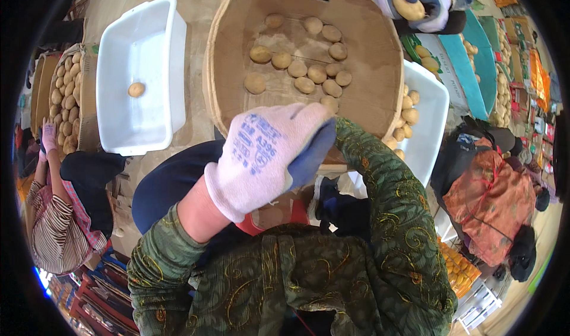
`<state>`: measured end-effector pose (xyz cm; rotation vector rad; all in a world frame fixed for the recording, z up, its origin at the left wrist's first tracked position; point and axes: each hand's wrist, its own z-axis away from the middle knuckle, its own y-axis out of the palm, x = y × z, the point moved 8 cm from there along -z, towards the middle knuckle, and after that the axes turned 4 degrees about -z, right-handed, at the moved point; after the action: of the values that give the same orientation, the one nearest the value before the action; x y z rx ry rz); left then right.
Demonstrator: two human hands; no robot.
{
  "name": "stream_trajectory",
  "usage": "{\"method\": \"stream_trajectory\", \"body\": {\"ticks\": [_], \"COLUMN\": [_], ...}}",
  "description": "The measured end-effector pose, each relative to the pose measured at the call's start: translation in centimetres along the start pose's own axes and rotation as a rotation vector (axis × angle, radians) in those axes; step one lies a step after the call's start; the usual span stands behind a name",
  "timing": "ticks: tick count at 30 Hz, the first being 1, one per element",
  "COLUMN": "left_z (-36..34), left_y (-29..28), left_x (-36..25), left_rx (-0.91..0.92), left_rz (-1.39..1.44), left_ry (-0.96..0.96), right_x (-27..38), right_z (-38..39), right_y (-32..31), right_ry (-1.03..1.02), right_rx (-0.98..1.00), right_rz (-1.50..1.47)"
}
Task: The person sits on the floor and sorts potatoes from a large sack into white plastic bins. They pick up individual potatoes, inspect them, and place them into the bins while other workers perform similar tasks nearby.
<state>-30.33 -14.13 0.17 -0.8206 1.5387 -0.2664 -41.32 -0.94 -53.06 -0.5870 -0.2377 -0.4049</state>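
My left hand (pixel 270 149), in a whitish-pink glove with blue print and a blue coated side, is held over the near edge of a cardboard box (pixel 374 57). Its fingers are bent and pressed together; whatever they hold, if anything, is hidden. From the right reaches my right arm in a dark green patterned sleeve (pixel 386 170), ending behind the left glove, so the right hand itself does not show. Several round potatoes (pixel 317 73) lie spread over the box's floor, and one potato (pixel 329 103) is just beyond my left fingers.
A white tub (pixel 142 57) holding one potato stands left of the box. Another white tub (pixel 430 116) with several potatoes is at right. At top right, a co-worker's gloved hands (pixel 430 9) hold a potato. A full potato carton (pixel 89 98) is at far left, near another person.
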Motion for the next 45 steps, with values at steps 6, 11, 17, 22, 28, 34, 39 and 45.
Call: {"method": "stream_trajectory", "body": {"ticks": [6, 11, 17, 22, 28, 34, 39, 45], "left_z": [1.8, 0.8, 0.8, 1.1, 0.5, 1.0, 3.2, 5.7], "left_y": [-0.9, -1.0, -1.3, -1.0, 3.2, 7.8, 10.8, 12.1], "left_x": [1.6, 1.0, 0.1, -0.1, -1.1, -3.9, -5.5, 0.2], "left_rx": [0.023, 0.023, 0.015, -0.034, 0.104, 0.138, 0.184, 0.020], "left_rz": [-0.142, -0.117, -0.134, -0.237, -0.374, -0.375, -0.438, -0.253], "left_ry": [-0.084, -0.036, -0.068, 0.025, 0.196, 0.326, 0.379, 0.549], "right_x": [6.9, 5.8, 4.5, 8.3, 12.5, 16.9, 19.4, 21.9], "right_z": [5.6, 6.6, 6.7, 17.1, 27.4, 31.8, 31.9, 36.2], "right_y": [-4.4, -4.5, -6.0, -14.3, -16.3, -12.0, -8.9, -5.9], "right_ry": [0.037, 0.149, 0.192, 0.009, -0.291, -0.682, -0.908, -0.769], "right_rx": [0.154, -0.022, -0.048, -0.193, -0.404, -0.655, -0.647, -0.658], "right_rz": [0.016, 0.022, 0.014, -0.561, -1.801, -2.447, -2.761, -2.592]}}
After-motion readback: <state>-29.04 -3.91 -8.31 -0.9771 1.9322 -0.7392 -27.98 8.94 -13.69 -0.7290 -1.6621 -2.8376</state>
